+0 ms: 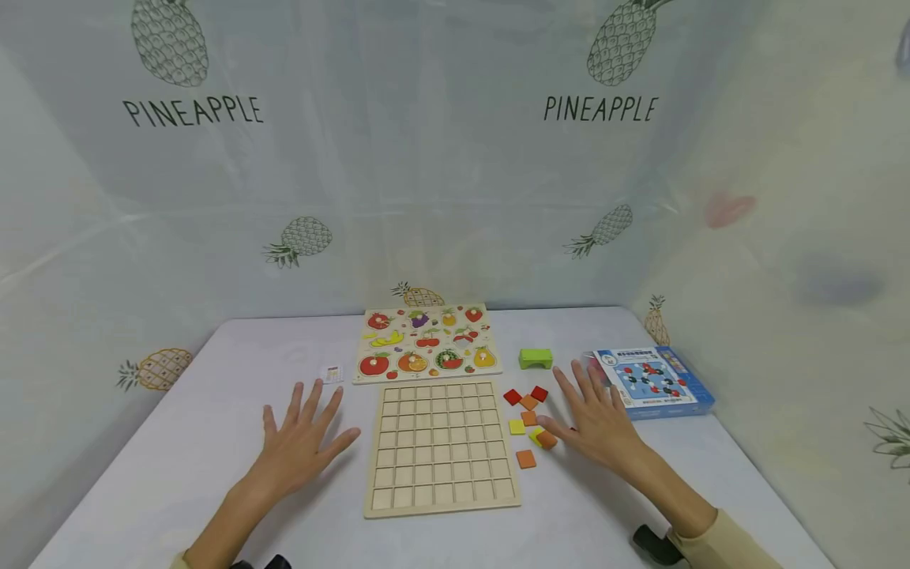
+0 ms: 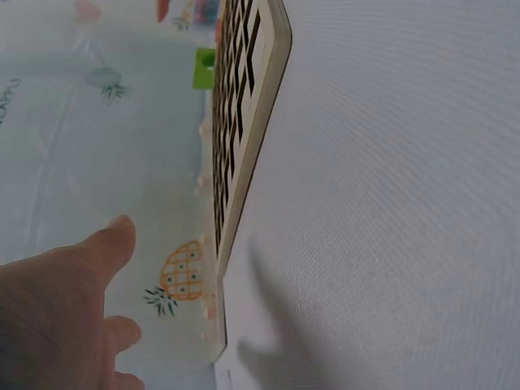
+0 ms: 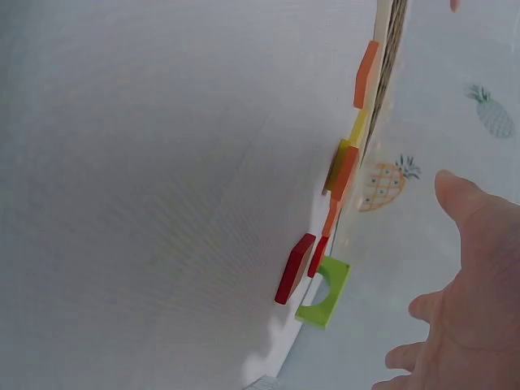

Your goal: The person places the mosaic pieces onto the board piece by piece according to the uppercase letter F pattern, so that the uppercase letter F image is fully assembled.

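Observation:
My left hand [image 1: 293, 454] is spread with straight fingers over the table, left of a wooden grid board [image 1: 445, 446] with square cells. Fingers apart, my right hand [image 1: 597, 419] hovers at the board's other side, near loose red, orange and yellow square tiles. Among these are an orange tile [image 1: 526, 459], a yellow tile [image 1: 517, 427] and a red tile [image 1: 513, 397]. In the right wrist view, a dark red tile [image 3: 295, 269] lies near the green arch block [image 3: 327, 294]. Neither hand holds anything.
Behind the grid board lies a fruit peg puzzle [image 1: 429, 341]. A blue box [image 1: 654, 382] with a molecule picture sits at the right, beyond my right hand. A small white card [image 1: 332, 374] is at the left. A pineapple-print curtain [image 1: 455, 158] hangs behind the table.

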`<state>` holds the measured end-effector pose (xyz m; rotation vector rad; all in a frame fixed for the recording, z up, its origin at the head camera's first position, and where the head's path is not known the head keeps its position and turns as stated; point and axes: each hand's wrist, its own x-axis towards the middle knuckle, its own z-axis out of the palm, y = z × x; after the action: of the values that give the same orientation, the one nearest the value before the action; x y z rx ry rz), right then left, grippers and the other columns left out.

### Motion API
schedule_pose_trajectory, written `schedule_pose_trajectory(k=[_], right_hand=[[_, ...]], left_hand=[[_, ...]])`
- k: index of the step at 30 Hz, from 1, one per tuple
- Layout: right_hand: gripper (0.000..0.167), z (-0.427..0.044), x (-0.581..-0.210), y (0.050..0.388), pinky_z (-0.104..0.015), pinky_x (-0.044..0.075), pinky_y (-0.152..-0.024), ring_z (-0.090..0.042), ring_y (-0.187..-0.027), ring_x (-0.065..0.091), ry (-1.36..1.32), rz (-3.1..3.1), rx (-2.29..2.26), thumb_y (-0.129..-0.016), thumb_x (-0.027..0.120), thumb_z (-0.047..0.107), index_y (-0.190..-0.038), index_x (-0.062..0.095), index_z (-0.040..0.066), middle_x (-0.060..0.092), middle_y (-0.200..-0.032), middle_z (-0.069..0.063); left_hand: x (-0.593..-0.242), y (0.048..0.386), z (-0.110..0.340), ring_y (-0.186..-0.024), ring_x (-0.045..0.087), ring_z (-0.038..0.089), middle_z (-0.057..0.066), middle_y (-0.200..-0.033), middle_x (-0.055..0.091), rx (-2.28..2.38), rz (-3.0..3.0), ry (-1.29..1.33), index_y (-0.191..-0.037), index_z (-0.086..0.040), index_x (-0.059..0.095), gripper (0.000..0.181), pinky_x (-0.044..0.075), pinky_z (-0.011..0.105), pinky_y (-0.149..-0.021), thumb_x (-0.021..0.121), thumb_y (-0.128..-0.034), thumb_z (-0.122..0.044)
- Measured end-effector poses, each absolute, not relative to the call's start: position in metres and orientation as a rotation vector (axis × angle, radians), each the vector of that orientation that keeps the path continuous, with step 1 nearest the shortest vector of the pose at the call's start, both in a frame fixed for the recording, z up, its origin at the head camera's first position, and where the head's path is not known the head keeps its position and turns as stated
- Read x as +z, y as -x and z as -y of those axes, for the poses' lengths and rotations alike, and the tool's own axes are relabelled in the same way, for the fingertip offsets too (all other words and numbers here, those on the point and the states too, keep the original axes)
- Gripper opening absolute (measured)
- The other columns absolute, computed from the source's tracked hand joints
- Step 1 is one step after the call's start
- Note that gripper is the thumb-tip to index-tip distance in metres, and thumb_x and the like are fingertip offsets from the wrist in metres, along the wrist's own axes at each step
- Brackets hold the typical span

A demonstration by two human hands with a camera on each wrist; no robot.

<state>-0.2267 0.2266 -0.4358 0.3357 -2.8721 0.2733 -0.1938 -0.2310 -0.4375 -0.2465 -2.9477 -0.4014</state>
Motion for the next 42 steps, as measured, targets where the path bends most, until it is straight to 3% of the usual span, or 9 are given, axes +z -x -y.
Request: schedule_pose_trajectory(k=[4, 9, 16, 25, 31, 42], right_hand=[[0.09, -0.228, -0.433, 0.229, -0.073, 0.019, -0.109, -0.048, -0.148, 0.016, -0.336, 2.873, 0.271, -0.085, 0.059, 0.065, -0.155, 0.029, 0.018, 0.018, -0.162, -0.021], [0.087, -0.228, -0.433, 0.232, -0.072, 0.024, -0.107, -0.047, -0.147, 0.018, -0.348, 2.871, 0.292, -0.086, 0.06, 0.062, -0.154, 0.032, 0.016, 0.022, -0.161, -0.021], [0.085, -0.222, -0.437, 0.237, -0.071, 0.032, -0.103, -0.047, -0.144, 0.027, -0.356, 2.896, 0.367, -0.086, 0.065, 0.055, -0.153, 0.033, 0.014, 0.027, -0.159, -0.021], [0.083, -0.222, -0.437, 0.248, -0.063, 0.042, -0.1, -0.046, -0.136, 0.041, -0.379, 2.944, 0.424, -0.087, 0.067, 0.051, -0.152, 0.034, 0.01, 0.038, -0.152, -0.023], [0.079, -0.224, -0.438, 0.26, -0.054, 0.049, -0.096, -0.04, -0.126, 0.052, -0.379, 2.996, 0.53, -0.087, 0.07, 0.046, -0.15, 0.038, 0.01, 0.048, -0.143, -0.022], [0.064, -0.228, -0.442, 0.276, -0.043, 0.056, -0.085, -0.026, -0.102, 0.062, -0.408, 2.999, 0.671, -0.086, 0.075, 0.034, -0.138, 0.053, 0.004, 0.063, -0.12, -0.017]], left_hand=[[-0.438, 0.196, 0.227, -0.15, 0.003, 0.047, 0.021, -0.163, 0.014, -0.416, 2.929, 0.267, -0.154, -0.017, 0.031, 0.081, 0.0, 0.079, -0.105, 0.048, -0.0917, -0.066], [-0.439, 0.197, 0.225, -0.146, 0.017, 0.05, 0.024, -0.16, 0.022, -0.438, 2.891, 0.305, -0.152, -0.015, 0.035, 0.08, 0.015, 0.076, -0.106, 0.052, -0.0916, -0.063], [-0.445, 0.197, 0.226, -0.134, 0.039, 0.048, 0.024, -0.153, 0.034, -0.504, 2.871, 0.322, -0.15, -0.014, 0.039, 0.078, 0.038, 0.07, -0.094, 0.06, -0.0897, -0.059], [-0.449, 0.203, 0.219, -0.113, 0.056, 0.033, 0.018, -0.129, 0.059, -0.634, 2.816, 0.394, -0.141, -0.01, 0.052, 0.072, 0.049, 0.052, -0.091, 0.075, -0.0829, -0.044], [-0.449, 0.209, 0.215, -0.093, 0.055, 0.015, 0.008, -0.115, 0.063, -0.762, 2.893, 0.376, -0.137, -0.011, 0.057, 0.071, 0.047, 0.036, -0.078, 0.08, -0.0782, -0.044], [-0.457, 0.214, 0.212, -0.091, 0.056, 0.009, -0.002, -0.103, 0.064, -0.87, 2.915, 0.388, -0.129, -0.012, 0.063, 0.067, 0.047, 0.026, -0.075, 0.085, -0.0723, -0.038]])
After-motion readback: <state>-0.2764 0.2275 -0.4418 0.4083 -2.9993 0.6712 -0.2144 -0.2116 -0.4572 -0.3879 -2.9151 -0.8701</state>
